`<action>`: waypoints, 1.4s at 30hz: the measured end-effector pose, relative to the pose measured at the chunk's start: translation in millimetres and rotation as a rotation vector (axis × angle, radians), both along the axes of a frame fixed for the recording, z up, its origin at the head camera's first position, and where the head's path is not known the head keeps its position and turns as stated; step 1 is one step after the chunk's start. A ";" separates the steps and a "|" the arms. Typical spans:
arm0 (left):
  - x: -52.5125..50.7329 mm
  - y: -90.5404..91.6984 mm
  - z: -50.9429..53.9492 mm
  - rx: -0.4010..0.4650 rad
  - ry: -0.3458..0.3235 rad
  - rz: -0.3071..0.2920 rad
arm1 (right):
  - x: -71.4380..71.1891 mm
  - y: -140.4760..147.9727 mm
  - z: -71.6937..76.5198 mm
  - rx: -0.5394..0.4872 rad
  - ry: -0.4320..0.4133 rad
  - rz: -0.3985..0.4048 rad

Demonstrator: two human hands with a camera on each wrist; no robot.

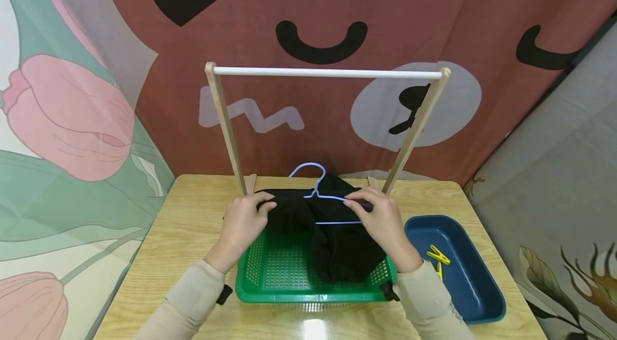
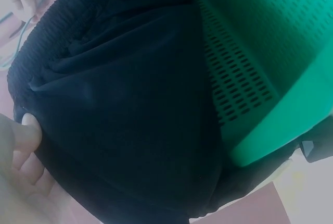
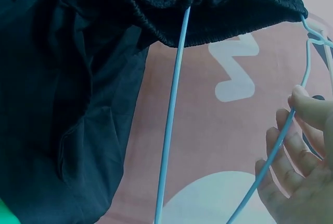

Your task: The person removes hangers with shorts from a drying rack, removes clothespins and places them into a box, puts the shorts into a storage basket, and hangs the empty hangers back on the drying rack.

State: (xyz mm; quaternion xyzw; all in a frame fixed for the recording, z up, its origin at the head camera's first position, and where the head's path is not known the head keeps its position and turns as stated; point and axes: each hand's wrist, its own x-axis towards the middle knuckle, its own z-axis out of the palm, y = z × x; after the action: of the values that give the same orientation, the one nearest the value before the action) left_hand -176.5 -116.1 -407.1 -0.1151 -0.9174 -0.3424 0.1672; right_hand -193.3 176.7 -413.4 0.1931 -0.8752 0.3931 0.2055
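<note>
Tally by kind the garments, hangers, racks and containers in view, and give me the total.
Garments: 1, the black garment in the left hand
Hangers: 1, the light blue hanger in the right hand
Racks: 1, the rack with a white rod
Containers: 2, the green basket and the blue tray
Total: 5

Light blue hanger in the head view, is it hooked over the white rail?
No, the light blue hanger is below the white rail, not touching it, and the right hand pinches one of its arms.
</note>
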 end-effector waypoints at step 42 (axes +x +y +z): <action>-5.9 -29.0 15.3 0.104 0.033 0.026 | 9.0 15.4 7.7 -0.298 -0.122 -0.081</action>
State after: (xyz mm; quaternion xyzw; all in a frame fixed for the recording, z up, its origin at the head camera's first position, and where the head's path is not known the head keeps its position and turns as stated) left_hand -182.5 -145.1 -391.7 -0.1001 -0.8967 -0.3857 0.1927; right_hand -184.4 192.0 -405.6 0.1006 -0.8252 0.5208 0.1940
